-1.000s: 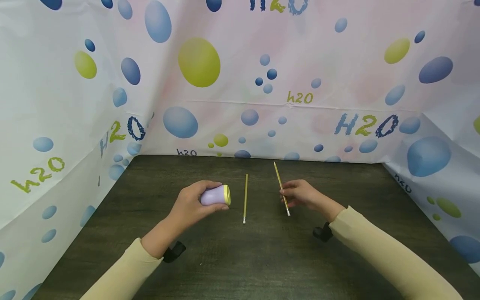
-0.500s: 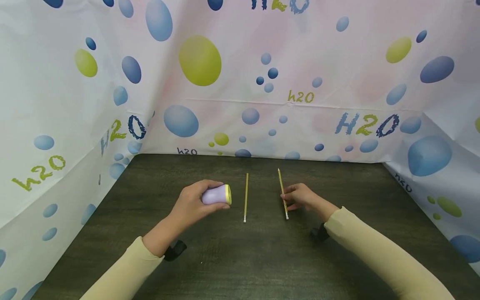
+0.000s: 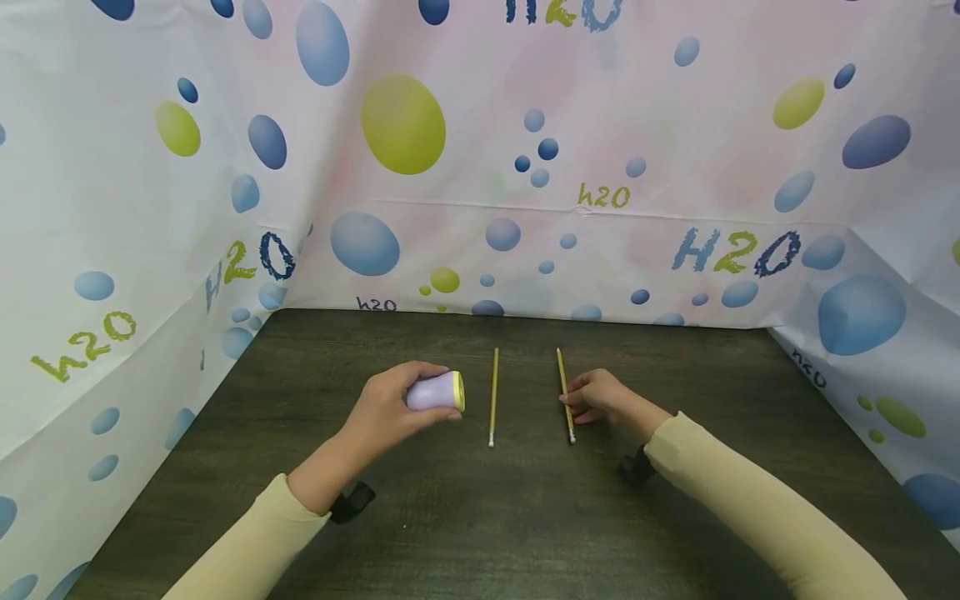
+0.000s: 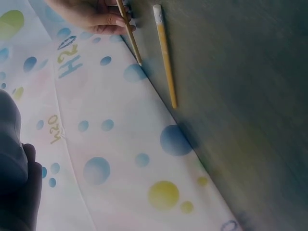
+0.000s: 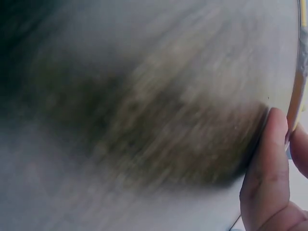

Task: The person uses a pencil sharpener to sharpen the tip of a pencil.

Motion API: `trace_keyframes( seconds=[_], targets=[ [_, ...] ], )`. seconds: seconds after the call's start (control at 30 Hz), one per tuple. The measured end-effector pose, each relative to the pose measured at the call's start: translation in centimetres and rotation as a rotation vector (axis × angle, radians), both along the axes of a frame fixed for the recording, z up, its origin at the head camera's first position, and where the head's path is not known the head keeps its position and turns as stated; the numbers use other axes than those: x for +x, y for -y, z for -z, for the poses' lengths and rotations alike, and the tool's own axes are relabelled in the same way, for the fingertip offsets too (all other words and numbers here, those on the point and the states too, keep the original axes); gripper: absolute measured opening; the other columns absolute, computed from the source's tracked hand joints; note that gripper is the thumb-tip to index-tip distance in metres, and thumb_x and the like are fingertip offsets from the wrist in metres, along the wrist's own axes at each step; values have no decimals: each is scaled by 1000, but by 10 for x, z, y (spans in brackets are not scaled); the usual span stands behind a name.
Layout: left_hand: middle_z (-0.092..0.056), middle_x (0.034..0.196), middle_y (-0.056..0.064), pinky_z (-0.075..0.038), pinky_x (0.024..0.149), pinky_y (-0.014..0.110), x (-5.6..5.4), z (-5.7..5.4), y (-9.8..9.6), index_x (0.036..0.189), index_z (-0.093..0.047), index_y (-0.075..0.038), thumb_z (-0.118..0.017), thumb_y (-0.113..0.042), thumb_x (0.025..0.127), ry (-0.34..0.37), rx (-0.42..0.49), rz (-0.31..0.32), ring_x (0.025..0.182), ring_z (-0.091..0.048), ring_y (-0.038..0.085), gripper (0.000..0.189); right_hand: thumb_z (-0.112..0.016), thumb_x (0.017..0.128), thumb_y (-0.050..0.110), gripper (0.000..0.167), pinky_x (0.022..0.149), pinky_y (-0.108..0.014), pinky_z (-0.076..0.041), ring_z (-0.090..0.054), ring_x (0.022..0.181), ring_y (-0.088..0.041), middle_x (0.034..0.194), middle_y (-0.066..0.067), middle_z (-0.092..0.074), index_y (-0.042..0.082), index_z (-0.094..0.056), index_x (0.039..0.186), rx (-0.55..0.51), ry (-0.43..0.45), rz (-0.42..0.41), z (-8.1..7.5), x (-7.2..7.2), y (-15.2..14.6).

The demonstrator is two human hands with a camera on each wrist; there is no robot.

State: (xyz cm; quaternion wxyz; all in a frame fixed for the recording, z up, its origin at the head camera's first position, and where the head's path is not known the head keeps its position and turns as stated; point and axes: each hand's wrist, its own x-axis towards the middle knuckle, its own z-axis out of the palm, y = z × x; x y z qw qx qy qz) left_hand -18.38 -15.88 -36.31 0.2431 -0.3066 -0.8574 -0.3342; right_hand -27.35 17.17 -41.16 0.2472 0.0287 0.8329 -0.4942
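Observation:
In the head view my left hand (image 3: pixel 380 410) grips a small lilac cylinder (image 3: pixel 431 392) with a yellow rimmed end, tipped on its side above the table with that end facing right. What kind of thing it is cannot be told. To its right a yellow pencil (image 3: pixel 493 397) lies on the table, white eraser end nearest me. My right hand (image 3: pixel 600 396) pinches a second yellow pencil (image 3: pixel 561 372) between thumb and fingers, at or just above the tabletop, roughly parallel to the first. In the right wrist view the fingers (image 5: pixel 269 168) and part of the pencil (image 5: pixel 298 91) show at the right edge.
The dark wood-look table (image 3: pixel 480 525) runs back to a white curtain (image 3: pixel 480 179) printed with blue and green dots. That curtain also closes off the left and right sides. A black wrist camera (image 3: pixel 351 502) sits under the left wrist.
My right hand has come slightly down and nearer with its pencil, which now stands straighter and more parallel to the other one. The left hand with the lilac cylinder has stayed nearly still.

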Motion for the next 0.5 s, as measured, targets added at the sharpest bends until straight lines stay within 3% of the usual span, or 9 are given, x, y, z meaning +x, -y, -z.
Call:
trace_keyframes(
  seconds=[0.5],
  targets=[
    [-77,103,14,-54,63,28,1,0,-1,111,-73,-1,-94,-15,70,25,0,-7,77,-68,20,49,-65,100,8,40,73,-32,-63,-64,80,-15,93,-9,-66,-13,-53,133,43,-25,-11,1,0,2]
  ],
)
